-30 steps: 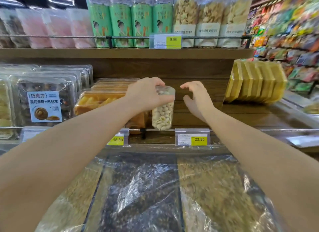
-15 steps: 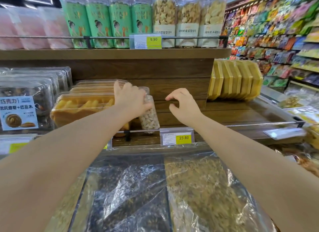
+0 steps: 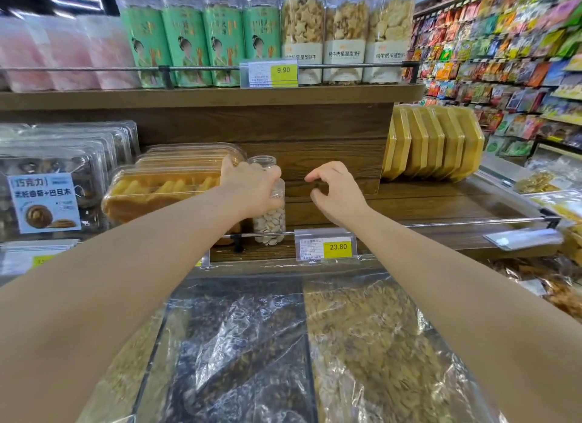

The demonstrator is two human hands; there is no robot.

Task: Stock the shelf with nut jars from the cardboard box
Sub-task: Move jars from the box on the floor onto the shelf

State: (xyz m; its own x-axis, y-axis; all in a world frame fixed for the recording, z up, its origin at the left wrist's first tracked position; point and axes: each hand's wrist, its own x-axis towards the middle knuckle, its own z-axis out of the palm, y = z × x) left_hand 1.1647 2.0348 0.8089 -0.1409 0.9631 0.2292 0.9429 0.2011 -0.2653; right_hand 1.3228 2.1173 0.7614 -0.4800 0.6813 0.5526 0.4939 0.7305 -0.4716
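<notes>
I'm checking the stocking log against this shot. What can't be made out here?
- The cardboard box: outside the frame, nowhere in the head view.
- Middle of the nut jar and any label there: covered by the left hand; only the lid and lower nuts show.
- Fine print on the 23.80 price tag: too small to read.

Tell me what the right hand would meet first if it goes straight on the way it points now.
Probably the wooden back panel of the shelf; nothing stands before the right hand, though depth is unclear.
</notes>
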